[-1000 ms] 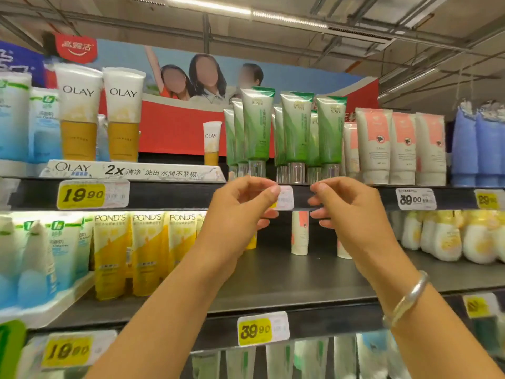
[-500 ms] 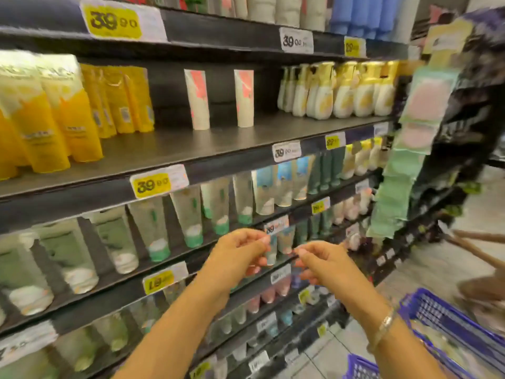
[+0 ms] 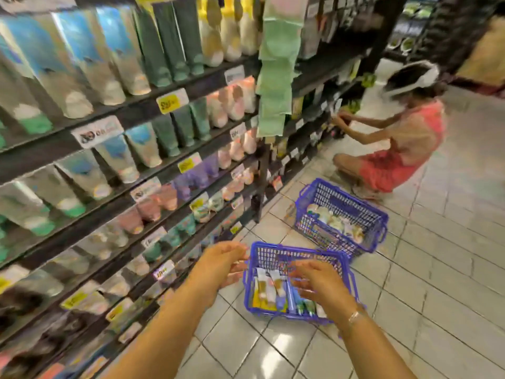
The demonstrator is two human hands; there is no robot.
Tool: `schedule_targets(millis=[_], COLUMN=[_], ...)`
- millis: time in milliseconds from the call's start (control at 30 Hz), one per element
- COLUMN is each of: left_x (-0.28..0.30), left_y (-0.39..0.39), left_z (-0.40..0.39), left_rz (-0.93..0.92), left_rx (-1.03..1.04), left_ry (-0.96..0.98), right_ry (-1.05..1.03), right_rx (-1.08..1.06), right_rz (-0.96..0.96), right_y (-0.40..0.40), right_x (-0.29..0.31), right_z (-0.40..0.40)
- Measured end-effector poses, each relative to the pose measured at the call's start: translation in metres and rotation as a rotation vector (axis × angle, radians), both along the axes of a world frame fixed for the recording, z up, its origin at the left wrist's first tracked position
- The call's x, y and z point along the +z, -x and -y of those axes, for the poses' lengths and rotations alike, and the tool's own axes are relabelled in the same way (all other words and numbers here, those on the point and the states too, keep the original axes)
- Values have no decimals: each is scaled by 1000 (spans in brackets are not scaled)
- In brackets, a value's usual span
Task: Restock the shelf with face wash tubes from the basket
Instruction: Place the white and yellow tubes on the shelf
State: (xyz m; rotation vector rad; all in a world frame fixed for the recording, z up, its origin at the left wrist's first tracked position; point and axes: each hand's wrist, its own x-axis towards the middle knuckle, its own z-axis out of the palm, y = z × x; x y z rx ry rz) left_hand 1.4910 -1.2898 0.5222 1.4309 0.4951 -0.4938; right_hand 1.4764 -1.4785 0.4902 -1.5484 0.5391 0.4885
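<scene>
Over the near blue basket (image 3: 300, 258) on the floor, left hand (image 3: 218, 266) and right hand (image 3: 319, 285) hover loose-fingered, holding nothing; next, picking out a face wash tube (image 3: 274, 287).

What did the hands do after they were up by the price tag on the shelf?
Both hands came down from the shelf edge. Now the left hand and right hand hang over the near blue basket on the floor, fingers loosely spread above the tubes. The view swung down too. Both hands hold nothing, as before, and the bracelet stays on the right wrist.
</scene>
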Motion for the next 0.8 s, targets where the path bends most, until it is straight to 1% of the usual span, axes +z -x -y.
schedule_targets(millis=[67,167,267,333,500,567,667,800], left_x=[-22,-54,-87,-109,-182,-214,-267,-342], left_y=[0,-3,-16,-32,-82,-101,-129,-155], left_z=[29,62,88,99,110,112,115,121], left_rz=[-63,-144,-243,-328,-408,-431,-440,-514], left_rx=[11,20,46,85,93,106,84,107], left_ry=[11,30,35,44,2,-15,-46,-72], right_ry=[5,-43,-86,-106,-19,52,210,291], right_rx=[-48,-140,-247,-299,-357,-311,-140,-2], right_rz=[-56,-143,-284,-339,-388,-400,-365,-408], right_y=[3,2,-6,-17,-65,-84,-109,-139], right_x=[-25,-64,-104,-128,-192,-226,-285,-363], right_z=[30,66,86,93,101,103,107,113])
